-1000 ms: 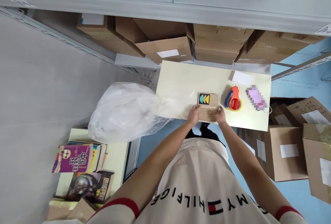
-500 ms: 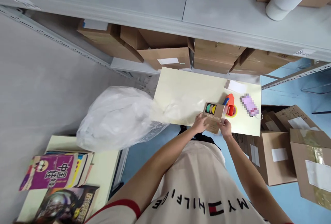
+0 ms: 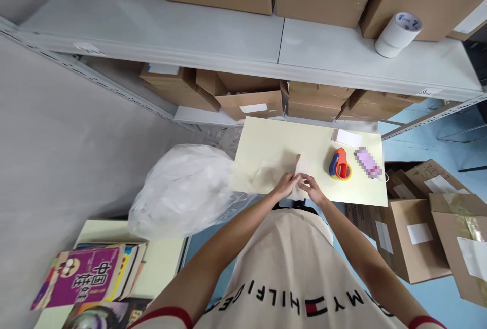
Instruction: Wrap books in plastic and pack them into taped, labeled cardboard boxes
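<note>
Both my hands meet at the near edge of a small cream table [image 3: 315, 136]. My left hand [image 3: 286, 184] and my right hand [image 3: 312, 188] are closed in a pinch on a flat pale book [image 3: 303, 168], which stands tilted between them so that only a light face shows. A thin clear plastic sheet [image 3: 266, 172] lies on the table just left of the book, touching my left hand.
An orange tape dispenser [image 3: 340, 165], a pink item [image 3: 367, 162] and a white label [image 3: 347, 138] lie on the table's right side. A big clear plastic bag [image 3: 186, 192] hangs off its left. Books [image 3: 87, 276] are stacked lower left, cardboard boxes [image 3: 414, 232] right, a white tape roll [image 3: 397, 35] on the shelf.
The book lay flat with its coloured cover up, then was lifted and turned; now only a pale face shows. My hands came closer together, and the view tilted up.
</note>
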`<state>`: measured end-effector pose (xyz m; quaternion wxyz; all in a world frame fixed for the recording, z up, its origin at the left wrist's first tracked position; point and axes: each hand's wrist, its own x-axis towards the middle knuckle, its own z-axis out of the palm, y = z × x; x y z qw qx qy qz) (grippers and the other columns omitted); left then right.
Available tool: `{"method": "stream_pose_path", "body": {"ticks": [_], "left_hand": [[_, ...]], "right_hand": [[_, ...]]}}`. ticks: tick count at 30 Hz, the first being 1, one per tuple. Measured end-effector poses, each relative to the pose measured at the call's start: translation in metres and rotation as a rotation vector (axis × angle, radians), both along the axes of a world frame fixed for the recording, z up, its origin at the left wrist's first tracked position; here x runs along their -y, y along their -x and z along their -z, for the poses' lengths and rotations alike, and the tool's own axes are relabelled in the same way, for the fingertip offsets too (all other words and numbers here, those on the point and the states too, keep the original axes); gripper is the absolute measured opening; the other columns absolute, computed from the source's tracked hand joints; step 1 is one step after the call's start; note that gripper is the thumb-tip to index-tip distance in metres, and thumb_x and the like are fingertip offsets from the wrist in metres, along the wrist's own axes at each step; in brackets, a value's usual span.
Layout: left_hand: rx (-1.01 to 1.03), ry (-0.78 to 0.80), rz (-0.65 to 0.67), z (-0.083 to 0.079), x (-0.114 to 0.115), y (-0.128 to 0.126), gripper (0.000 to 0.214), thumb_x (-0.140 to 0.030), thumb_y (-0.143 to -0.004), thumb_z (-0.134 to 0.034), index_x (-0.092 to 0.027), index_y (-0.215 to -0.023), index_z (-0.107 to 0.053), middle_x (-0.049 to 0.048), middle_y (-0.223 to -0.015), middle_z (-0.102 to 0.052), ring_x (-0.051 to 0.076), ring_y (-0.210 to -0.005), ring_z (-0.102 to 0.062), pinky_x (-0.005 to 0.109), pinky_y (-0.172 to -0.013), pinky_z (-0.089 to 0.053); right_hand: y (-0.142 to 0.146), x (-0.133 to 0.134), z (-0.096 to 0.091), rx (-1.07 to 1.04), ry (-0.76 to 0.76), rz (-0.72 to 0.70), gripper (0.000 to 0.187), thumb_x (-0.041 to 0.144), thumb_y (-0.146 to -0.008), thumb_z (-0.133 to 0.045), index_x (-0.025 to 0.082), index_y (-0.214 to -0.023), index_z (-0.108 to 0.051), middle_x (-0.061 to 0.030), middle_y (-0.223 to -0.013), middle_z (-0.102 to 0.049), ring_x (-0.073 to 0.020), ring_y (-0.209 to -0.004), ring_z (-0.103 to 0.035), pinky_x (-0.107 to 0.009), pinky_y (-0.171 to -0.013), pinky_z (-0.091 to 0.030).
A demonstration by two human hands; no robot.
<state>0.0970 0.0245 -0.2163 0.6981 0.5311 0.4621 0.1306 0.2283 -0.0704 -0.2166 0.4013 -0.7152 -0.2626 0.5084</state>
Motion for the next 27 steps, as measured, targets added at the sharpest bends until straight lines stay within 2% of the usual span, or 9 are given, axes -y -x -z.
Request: {"method": "stream_pose_path", "body": {"ticks": [4,9,12,15,17,20,22,24,27], "left_hand": [[-0.126,0.044,0.0,0.011,-0.021,0.023,0.045,-0.056,-0.086,-0.055,-0.015,-0.085,-0.071,0.0083,-0.085,-0.074,0.026,-0.091,-0.069,0.032,-0.076,-0.053],[-0.254,0.029,-0.016,0.027,-0.034,0.041,0.039,-0.048,-0.092,-0.046,-0.016,-0.085,-0.067,0.009,-0.092,-0.073,0.025,-0.093,-0.068,0.033,-0.081,-0.05],[-0.347,-0.016,-0.009,0.035,-0.037,0.046,0.031,-0.043,-0.089,-0.052,-0.015,-0.088,-0.065,0.0106,-0.092,-0.071,0.027,-0.096,-0.067,0.036,-0.084,-0.049],[-0.411,-0.093,-0.003,0.039,-0.039,0.049,0.028,-0.033,-0.083,-0.062,-0.015,-0.104,-0.063,0.0136,-0.104,-0.07,0.031,-0.112,-0.061,0.042,-0.097,-0.044],[-0.402,-0.169,0.013,0.04,-0.038,0.05,0.034,-0.03,-0.082,-0.064,-0.017,-0.114,-0.061,0.0137,-0.117,-0.067,0.031,-0.124,-0.055,0.043,-0.106,-0.039],[-0.307,-0.327,0.128,0.04,-0.034,0.047,0.034,-0.028,-0.08,-0.066,-0.021,-0.113,-0.063,0.011,-0.125,-0.063,0.028,-0.129,-0.05,0.041,-0.112,-0.037],[-0.261,-0.376,0.202,0.041,-0.031,0.043,0.03,-0.026,-0.079,-0.067,-0.021,-0.108,-0.065,0.0103,-0.121,-0.064,0.028,-0.124,-0.054,0.041,-0.11,-0.04],[-0.254,-0.362,0.213,0.044,-0.029,0.04,0.026,-0.024,-0.079,-0.067,-0.02,-0.105,-0.065,0.0101,-0.117,-0.064,0.027,-0.12,-0.056,0.041,-0.109,-0.041],[-0.258,-0.334,0.187,0.049,-0.028,0.039,0.026,-0.024,-0.08,-0.066,-0.019,-0.106,-0.065,0.0101,-0.114,-0.063,0.027,-0.119,-0.056,0.042,-0.11,-0.04]], "right_hand": [[0.018,-0.016,0.018,-0.031,0.01,-0.059,0.051,0.042,-0.068,-0.072,0.028,-0.118,-0.07,-0.0064,-0.124,-0.059,-0.0262,-0.118,-0.056,-0.045,-0.107,-0.043],[0.031,-0.028,0.038,0.003,0.024,-0.061,0.047,0.033,-0.063,-0.077,0.026,-0.11,-0.073,-0.007,-0.125,-0.063,-0.0299,-0.125,-0.055,-0.048,-0.108,-0.043],[0.034,-0.028,0.044,0.03,0.033,-0.055,0.046,0.03,-0.061,-0.078,0.024,-0.106,-0.074,-0.0088,-0.123,-0.064,-0.0318,-0.125,-0.055,-0.05,-0.11,-0.042],[0.037,-0.028,0.047,0.059,0.035,-0.046,0.044,0.028,-0.06,-0.079,0.024,-0.103,-0.074,-0.0081,-0.121,-0.064,-0.0311,-0.121,-0.058,-0.05,-0.108,-0.044],[0.04,-0.028,0.048,0.079,0.036,-0.037,0.044,0.026,-0.059,-0.078,0.024,-0.102,-0.073,-0.0074,-0.119,-0.064,-0.0299,-0.117,-0.061,-0.049,-0.106,-0.046],[0.043,-0.027,0.048,0.118,0.038,-0.013,0.043,0.027,-0.057,-0.077,0.024,-0.099,-0.073,-0.0064,-0.117,-0.066,-0.0287,-0.113,-0.062,-0.048,-0.104,-0.047],[0.041,-0.022,0.047,0.154,0.047,0.014,0.04,0.03,-0.059,-0.075,0.025,-0.099,-0.072,-0.0061,-0.115,-0.067,-0.0283,-0.11,-0.063,-0.049,-0.1,-0.049],[0.035,-0.013,0.044,0.214,0.064,0.066,0.042,0.037,-0.064,-0.071,0.024,-0.104,-0.07,-0.0091,-0.119,-0.065,-0.029,-0.111,-0.061,-0.05,-0.098,-0.049],[0.026,0.004,0.041,0.265,0.137,0.263,0.058,0.044,-0.064,-0.069,0.021,-0.117,-0.064,-0.0142,-0.125,-0.061,-0.0297,-0.11,-0.059,-0.048,-0.094,-0.05]]}}
